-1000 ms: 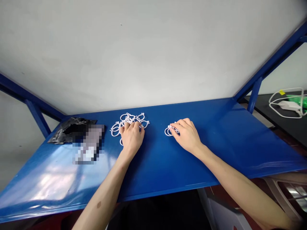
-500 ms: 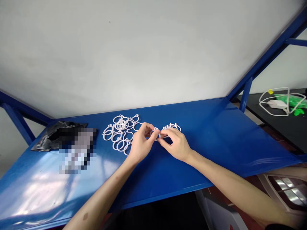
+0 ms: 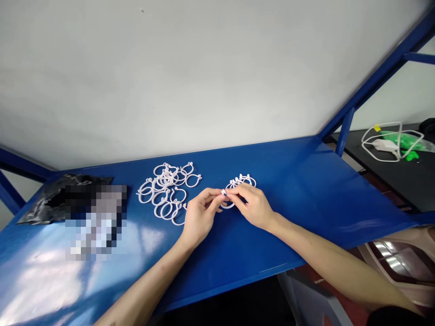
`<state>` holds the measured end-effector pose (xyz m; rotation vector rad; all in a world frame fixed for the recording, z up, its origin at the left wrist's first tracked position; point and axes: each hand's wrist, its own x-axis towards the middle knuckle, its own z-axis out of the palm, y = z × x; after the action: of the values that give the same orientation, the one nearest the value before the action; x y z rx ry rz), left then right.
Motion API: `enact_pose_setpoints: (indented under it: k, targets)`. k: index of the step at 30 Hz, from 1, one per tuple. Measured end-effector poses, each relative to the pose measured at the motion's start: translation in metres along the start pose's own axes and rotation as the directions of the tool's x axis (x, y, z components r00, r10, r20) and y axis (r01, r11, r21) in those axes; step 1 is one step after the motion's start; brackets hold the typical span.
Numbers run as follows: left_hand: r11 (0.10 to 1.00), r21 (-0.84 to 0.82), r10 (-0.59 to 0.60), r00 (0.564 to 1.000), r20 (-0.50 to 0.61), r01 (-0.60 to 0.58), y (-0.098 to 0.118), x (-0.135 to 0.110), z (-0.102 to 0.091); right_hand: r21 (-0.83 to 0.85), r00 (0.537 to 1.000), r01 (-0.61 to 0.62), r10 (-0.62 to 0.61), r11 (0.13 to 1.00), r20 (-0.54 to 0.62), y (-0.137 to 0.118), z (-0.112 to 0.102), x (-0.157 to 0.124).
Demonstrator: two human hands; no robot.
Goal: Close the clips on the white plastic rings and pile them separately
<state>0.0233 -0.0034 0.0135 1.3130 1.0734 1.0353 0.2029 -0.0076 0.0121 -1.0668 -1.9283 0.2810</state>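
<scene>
While both hands meet over the middle of the blue desk (image 3: 306, 194), they pinch one white ring (image 3: 223, 193) between them. The left hand (image 3: 199, 217) grips it with thumb and fingertips from one side, and the right hand (image 3: 254, 206) does the same from the other. The ring is a thin, pale plastic loop with a small knobbed clasp at the top, where the fingertips close; its lower arc shows just below them, slightly above the desk surface.

Left of the hands lies a loose pile of rings (image 3: 166, 192) of the same kind, flat and overlapping. It holds roughly a dozen or more, too tangled for an exact count. Just behind the right hand sits a small stack of rings (image 3: 243, 180) with several packed closely together, their number unclear. One black bag (image 3: 50, 199) lies at the desk's far left end, and one white cable (image 3: 380, 145) is coiled on a dark surface off to the right.
</scene>
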Motion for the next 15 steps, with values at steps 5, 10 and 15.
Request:
enact_pose_setpoints:
  k: [5,10,15]
  targets:
    - [0.999,0.031,0.021,0.998,-0.058,-0.019,-0.0018,-0.0001,-0.0026,-0.019,0.997,0.072,-0.072,0.997,0.022,-0.0030,-0.0011,-0.0020]
    - [0.971,0.228,0.104,0.989,-0.109,-0.077,-0.0022,-0.0050,-0.0030,-0.046,0.991,0.133,-0.131,0.990,0.038,-0.0053,-0.0010,-0.0056]
    - [0.927,0.350,0.182,0.978,-0.102,-0.136,-0.0016,-0.0066,-0.0030,-0.089,0.982,0.179,-0.172,0.980,0.082,-0.0042,0.0011,-0.0087]
